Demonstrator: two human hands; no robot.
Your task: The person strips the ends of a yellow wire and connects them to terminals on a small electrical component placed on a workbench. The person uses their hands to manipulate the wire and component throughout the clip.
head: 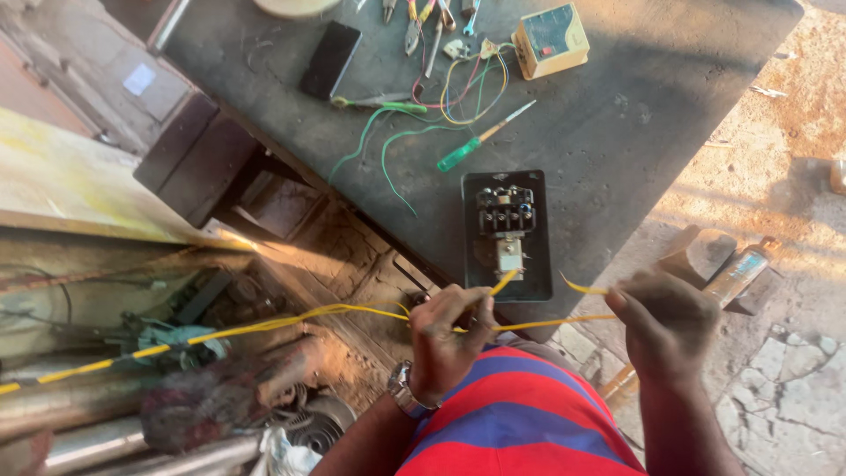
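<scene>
– Hands? Left hand point(448, 339) and right hand point(663, 326) both pinch yellow wire point(264, 324), stretched between them.
– Surface?
– Dark metal table point(617, 132), dirt floor point(793, 132). Wire thin, trails off left.

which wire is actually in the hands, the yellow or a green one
The yellow wire: both the left hand and right hand grip it. The green wires lie loose on the table.

So the switch box point(506, 231) sits on the table point(634, 132) near its front edge, screwdriver point(483, 137) just behind it, meter point(550, 40) and pliers point(412, 26) farther back, phone point(330, 59) far left. Both hands point(448, 339) point(665, 322) hold a wire point(264, 324) in front.
</scene>
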